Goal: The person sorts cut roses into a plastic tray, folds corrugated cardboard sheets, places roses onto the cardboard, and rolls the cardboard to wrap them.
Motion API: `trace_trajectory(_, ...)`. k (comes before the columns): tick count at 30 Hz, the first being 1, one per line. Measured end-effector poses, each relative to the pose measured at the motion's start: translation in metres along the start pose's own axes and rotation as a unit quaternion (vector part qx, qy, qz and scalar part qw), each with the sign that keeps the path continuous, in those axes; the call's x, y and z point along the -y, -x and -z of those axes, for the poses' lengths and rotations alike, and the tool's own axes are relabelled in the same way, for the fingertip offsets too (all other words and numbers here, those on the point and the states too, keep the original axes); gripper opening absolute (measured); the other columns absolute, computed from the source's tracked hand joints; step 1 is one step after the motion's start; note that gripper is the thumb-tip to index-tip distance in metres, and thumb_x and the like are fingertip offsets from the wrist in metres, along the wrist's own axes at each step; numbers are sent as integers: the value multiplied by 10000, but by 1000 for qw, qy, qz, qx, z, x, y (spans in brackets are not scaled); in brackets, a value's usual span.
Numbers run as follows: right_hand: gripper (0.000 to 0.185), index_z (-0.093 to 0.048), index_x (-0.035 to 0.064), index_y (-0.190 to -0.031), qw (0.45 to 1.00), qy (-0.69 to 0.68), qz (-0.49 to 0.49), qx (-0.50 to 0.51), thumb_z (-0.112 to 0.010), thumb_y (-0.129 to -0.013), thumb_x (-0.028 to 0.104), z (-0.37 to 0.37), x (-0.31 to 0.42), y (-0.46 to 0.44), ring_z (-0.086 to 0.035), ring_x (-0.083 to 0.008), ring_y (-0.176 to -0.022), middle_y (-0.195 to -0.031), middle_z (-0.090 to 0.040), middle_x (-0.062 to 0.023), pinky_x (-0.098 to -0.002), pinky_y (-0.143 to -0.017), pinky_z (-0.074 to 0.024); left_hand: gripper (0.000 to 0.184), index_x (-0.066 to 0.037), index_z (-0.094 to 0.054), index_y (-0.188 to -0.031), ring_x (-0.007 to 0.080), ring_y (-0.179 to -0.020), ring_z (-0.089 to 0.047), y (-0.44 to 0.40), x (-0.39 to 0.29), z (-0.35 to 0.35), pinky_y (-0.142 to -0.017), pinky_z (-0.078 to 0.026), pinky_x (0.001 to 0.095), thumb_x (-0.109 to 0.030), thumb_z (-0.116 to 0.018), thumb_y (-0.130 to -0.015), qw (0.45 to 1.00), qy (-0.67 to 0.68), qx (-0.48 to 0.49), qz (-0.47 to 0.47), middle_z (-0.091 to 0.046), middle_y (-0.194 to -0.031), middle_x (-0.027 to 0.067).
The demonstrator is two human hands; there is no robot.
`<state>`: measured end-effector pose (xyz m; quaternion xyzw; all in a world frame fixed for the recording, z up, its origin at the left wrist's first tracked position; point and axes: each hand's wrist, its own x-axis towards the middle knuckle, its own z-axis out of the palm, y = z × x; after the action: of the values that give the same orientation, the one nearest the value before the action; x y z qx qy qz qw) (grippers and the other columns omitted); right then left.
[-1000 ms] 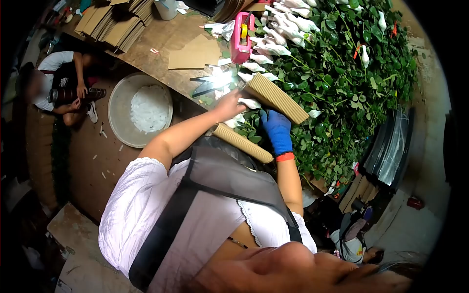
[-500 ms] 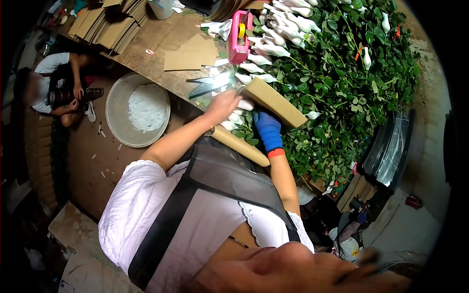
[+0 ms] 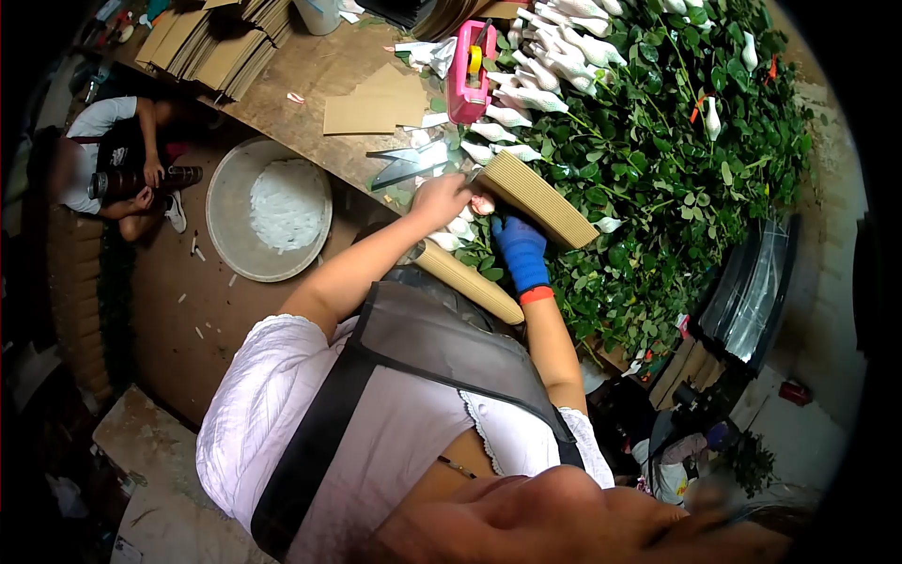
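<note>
My bare left hand [image 3: 442, 201] is at the table edge with its fingers curled, close to a pale pink rose head [image 3: 482, 204]. What its fingertips pinch, if anything, is hidden. My right hand [image 3: 519, 252], in a blue knit glove with an orange cuff, is closed just below that rose; its fingers are partly covered by leaves. Beyond both hands a strip of corrugated cardboard [image 3: 540, 199] stands on edge. White net-covered buds [image 3: 458, 228] lie beside my left hand. A rolled corrugated cardboard piece [image 3: 470, 282] sits against my apron.
A large heap of leafy rose stems [image 3: 648, 197] with white-netted heads [image 3: 564, 66] covers the right side. A pink tape dispenser [image 3: 467, 80], flat cardboard [image 3: 376, 101] and shiny pointed pieces [image 3: 411, 162] lie on the table. A tub [image 3: 218, 221] stands left, near a seated person [image 3: 117, 155].
Beside my left hand a pink rose head now shows where a white head was. Both hands stay in nearly the same place; the whole view has shifted slightly.
</note>
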<state>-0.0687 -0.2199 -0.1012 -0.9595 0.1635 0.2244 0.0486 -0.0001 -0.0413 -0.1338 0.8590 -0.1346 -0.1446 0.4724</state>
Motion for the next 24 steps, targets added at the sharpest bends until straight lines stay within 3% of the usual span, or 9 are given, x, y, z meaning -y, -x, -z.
trace_trajectory(4, 497, -636, 138, -1204, 1000, 10, 3, -25, -599, -844, 477, -4, 3, 0, -596, -357, -1107, -1208, -628, -165, -508, -940, -464, 196, -15, -573, -820, 381, -708, -596, 10, -8, 2, -659, -463, 419, -204, -584, -870, 997, 50, -46, 33, -609, -782, 161)
trace_trajectory(7, 535, -628, 128, -1217, 1000, -15, -11, 13, -601, -839, 506, -2, 2, 0, -582, -359, -1131, -1224, -618, -172, -502, -963, -453, 190, -7, -533, -781, 217, -629, -560, -6, 29, -3, -616, -441, 348, -157, -593, -882, 956, 234, -160, 82, -543, -709, 118)
trace_trajectory(8, 554, -624, 122, -1225, 999, -27, -19, 34, -602, -836, 517, -2, 2, -1, -574, -361, -1145, -1234, -612, -177, -500, -974, -448, 185, -7, -510, -745, 74, -648, -452, -12, 41, 9, -586, -405, 293, -100, -587, -886, 944, 276, -166, 64, -463, -663, 74)
trace_trajectory(9, 582, -608, 117, -1245, 996, -59, -1, 70, -603, -833, 529, 3, -3, 1, -563, -361, -1163, -1253, -599, -182, -496, -987, -440, 216, -13, -492, -718, 57, -629, -405, -8, 4, 42, -558, -392, 294, -123, -613, -859, 967, 177, -182, 12, -448, -620, 64)
trace_trajectory(12, 710, -522, 102, -1341, 982, -105, 60, 145, -628, -808, 558, 16, -17, -2, -511, -368, -1230, -1338, -535, -203, -477, -1030, -412, 246, -19, -523, -738, 204, -548, -552, -1, 37, 53, -548, -438, 344, -213, -657, -810, 998, 21, 49, 28, -549, -608, 78)
trace_trajectory(15, 694, -515, 118, -1340, 996, -33, 10, 80, -654, -802, 532, 8, -3, 2, -522, -374, -1217, -1339, -536, -193, -482, -1018, -424, 365, -62, -606, -876, 362, -739, -649, 10, -30, 69, -661, -496, 439, -419, -672, -840, 983, -98, 153, -4, -652, -744, 155)
trace_trajectory(19, 627, -558, 134, -1289, 999, 27, 18, 6, -662, -806, 520, -5, 3, 8, -561, -370, -1170, -1302, -571, -185, -486, -964, -468, 336, -66, -645, -841, 364, -755, -639, 15, 0, 39, -673, -495, 434, -396, -624, -901, 982, -69, 120, -127, -650, -793, 172)
trace_trajectory(23, 713, -548, 102, -1291, 998, -24, 25, 45, -693, -763, 559, -2, -3, 6, -546, -367, -1193, -1307, -564, -189, -466, -986, -454, 240, -35, -661, -873, 259, -742, -647, 6, 35, 61, -646, -480, 357, -262, -598, -918, 990, 112, 82, 30, -645, -803, 145)
trace_trajectory(24, 745, -547, 86, -1284, 995, -56, 43, 66, -696, -751, 584, 3, -10, 7, -557, -362, -1179, -1287, -576, -192, -460, -971, -464, 207, -23, -656, -859, 218, -755, -653, 3, 19, 75, -661, -487, 331, -217, -596, -898, 995, 86, 14, -55, -656, -829, 127)
